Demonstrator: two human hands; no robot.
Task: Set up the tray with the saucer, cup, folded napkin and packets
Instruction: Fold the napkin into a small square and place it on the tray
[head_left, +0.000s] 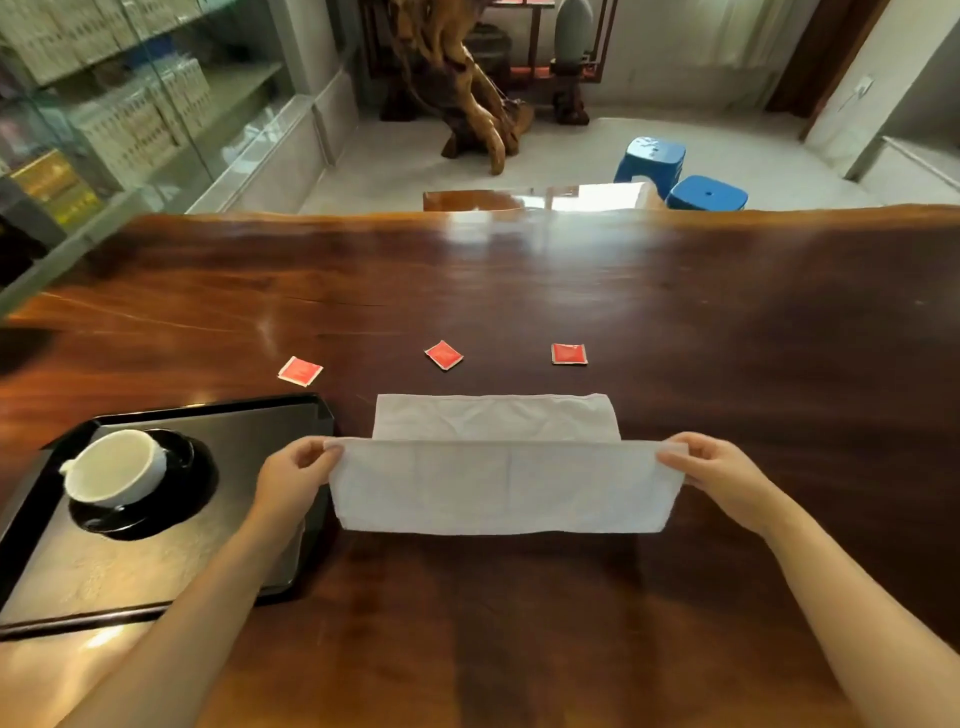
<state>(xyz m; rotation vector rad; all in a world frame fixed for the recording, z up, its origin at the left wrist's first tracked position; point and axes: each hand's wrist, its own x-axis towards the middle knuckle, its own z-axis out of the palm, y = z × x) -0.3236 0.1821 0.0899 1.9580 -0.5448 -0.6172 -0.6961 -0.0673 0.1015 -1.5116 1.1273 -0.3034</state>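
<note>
Your left hand has its fingers curled, pinching the left end of the napkin's raised edge between thumb and fingertips. Your right hand pinches the right end of that same edge in the same way. The white cloth is stretched taut between the two grips. Its near part hangs off the table as a flap facing you, and its far part lies flat on the wood just behind. From this angle I cannot tell whether the held edge is a free hem or a crease already made, so the fold looks to be in progress rather than finished.

Just left of your left hand is the black tray. The dark saucer sits on its far left part, and the white cup rests on the saucer, so those two pieces are done.

Beyond the napkin, three red packets lie apart from each other on the bare table. One is far left, close to the tray's far corner. One is in the middle and one is to the right. None of them is on the tray.

By my reckoning you are about halfway. You need to finish folding the napkin, set it on the tray's open right side, then gather the three packets.
</note>
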